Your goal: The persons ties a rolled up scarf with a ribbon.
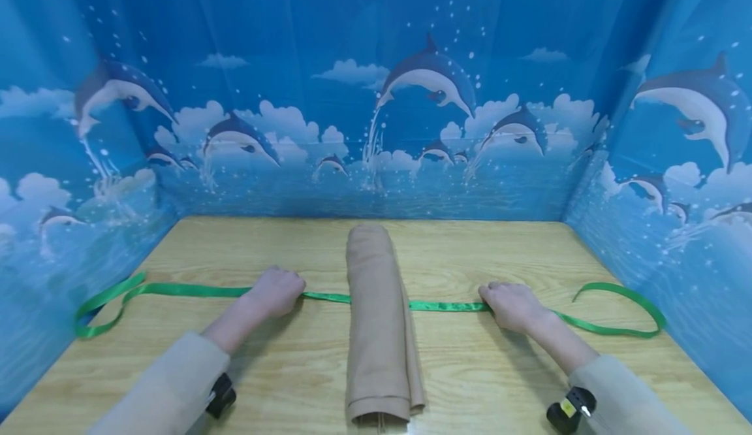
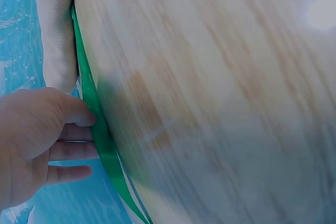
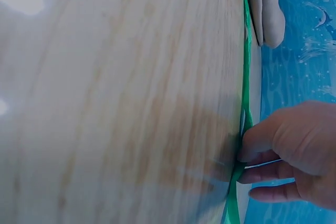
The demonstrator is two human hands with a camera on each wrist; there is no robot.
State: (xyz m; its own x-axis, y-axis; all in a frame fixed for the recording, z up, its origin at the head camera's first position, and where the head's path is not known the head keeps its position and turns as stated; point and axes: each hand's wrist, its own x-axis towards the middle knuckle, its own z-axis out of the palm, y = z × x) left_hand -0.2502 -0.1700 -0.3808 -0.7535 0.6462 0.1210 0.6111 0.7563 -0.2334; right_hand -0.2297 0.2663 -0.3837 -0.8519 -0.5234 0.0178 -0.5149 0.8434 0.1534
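A brown cloth roll (image 1: 378,317) lies lengthwise in the middle of the table, its near end showing layered edges. Crossing beneath it is a long green ribbon (image 1: 446,306), its middle hidden under the cloth. To the left of the roll, my left hand (image 1: 275,291) pinches the ribbon close to the tabletop. In the left wrist view, the thumb lies against the ribbon (image 2: 102,129), with the fingers behind it. My right hand (image 1: 512,306) pinches it on the other side, thumb and fingers at the ribbon (image 3: 247,77) in the right wrist view.
The ribbon's loose ends curl at the left and right sides of the wooden table (image 1: 470,383). Blue curtains (image 1: 376,180) printed with dolphins stand around the back and both sides. A dark wrist camera (image 1: 220,396) hangs below the left sleeve.
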